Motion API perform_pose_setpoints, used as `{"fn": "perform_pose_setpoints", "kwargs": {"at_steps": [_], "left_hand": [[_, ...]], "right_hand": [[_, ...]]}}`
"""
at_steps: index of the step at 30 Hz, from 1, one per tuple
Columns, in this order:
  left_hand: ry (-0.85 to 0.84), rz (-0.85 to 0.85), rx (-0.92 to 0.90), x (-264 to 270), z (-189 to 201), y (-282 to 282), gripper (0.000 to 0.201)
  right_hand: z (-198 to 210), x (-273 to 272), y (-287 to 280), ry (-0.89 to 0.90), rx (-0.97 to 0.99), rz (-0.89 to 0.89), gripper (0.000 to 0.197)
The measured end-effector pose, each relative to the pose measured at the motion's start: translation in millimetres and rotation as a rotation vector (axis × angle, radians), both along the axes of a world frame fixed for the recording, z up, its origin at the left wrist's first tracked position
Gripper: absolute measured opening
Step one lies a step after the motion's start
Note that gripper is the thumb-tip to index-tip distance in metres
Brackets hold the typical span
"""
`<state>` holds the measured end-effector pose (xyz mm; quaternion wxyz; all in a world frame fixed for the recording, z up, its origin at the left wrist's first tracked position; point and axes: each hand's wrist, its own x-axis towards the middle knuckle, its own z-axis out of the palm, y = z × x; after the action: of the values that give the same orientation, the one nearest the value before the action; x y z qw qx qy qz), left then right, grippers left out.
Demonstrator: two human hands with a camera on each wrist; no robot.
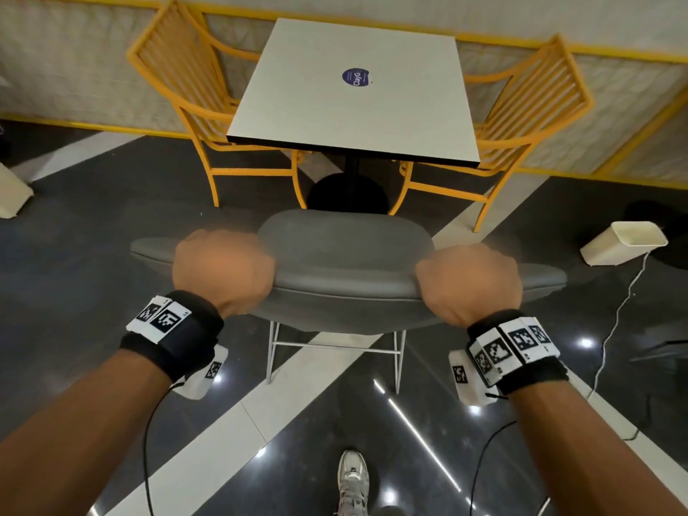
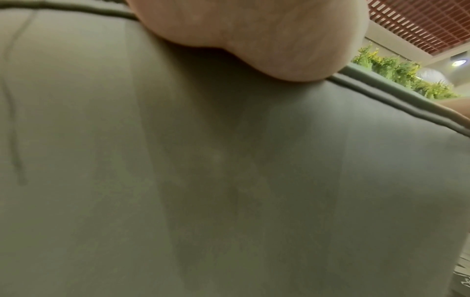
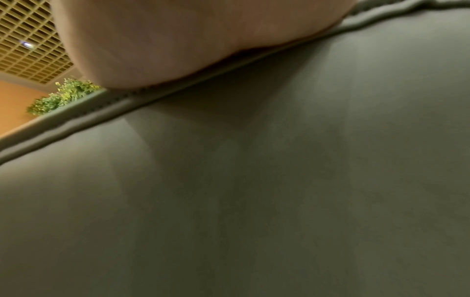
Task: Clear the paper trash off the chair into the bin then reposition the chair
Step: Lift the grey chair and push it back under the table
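Note:
A grey upholstered chair [image 1: 346, 255] on thin white legs stands in front of me, its seat facing the white table [image 1: 353, 91]. My left hand [image 1: 223, 268] grips the top edge of the backrest on the left side, fingers curled over the rim. My right hand [image 1: 469, 281] grips the same edge on the right. Both wrist views are filled by the grey back of the chair [image 2: 229, 180] [image 3: 254, 180], with the heel of each hand [image 2: 267, 40] [image 3: 178, 40] pressed on the piped rim. The seat shows no paper. A cream bin [image 1: 621, 242] stands on the floor at the right.
Two yellow metal chairs [image 1: 186, 91] [image 1: 521, 117] flank the table, whose black pedestal base [image 1: 348, 195] sits just beyond the grey chair. A white cable [image 1: 614, 322] trails on the dark glossy floor at the right. Another cream bin [image 1: 11, 191] is at the left edge. My shoe [image 1: 353, 482] is below.

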<state>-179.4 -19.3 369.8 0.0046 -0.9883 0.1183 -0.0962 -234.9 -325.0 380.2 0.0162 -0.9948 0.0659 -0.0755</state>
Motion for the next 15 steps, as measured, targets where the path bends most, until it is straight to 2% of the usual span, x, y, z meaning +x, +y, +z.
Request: {"fn": "perform_pose_setpoints", "kwargs": {"at_steps": [15], "left_hand": [[0.011, 0.030, -0.012, 102, -1, -29, 0.039]], "right_hand": [[-2, 114, -32, -0.038, 0.031, 0.035, 0.047]]}}
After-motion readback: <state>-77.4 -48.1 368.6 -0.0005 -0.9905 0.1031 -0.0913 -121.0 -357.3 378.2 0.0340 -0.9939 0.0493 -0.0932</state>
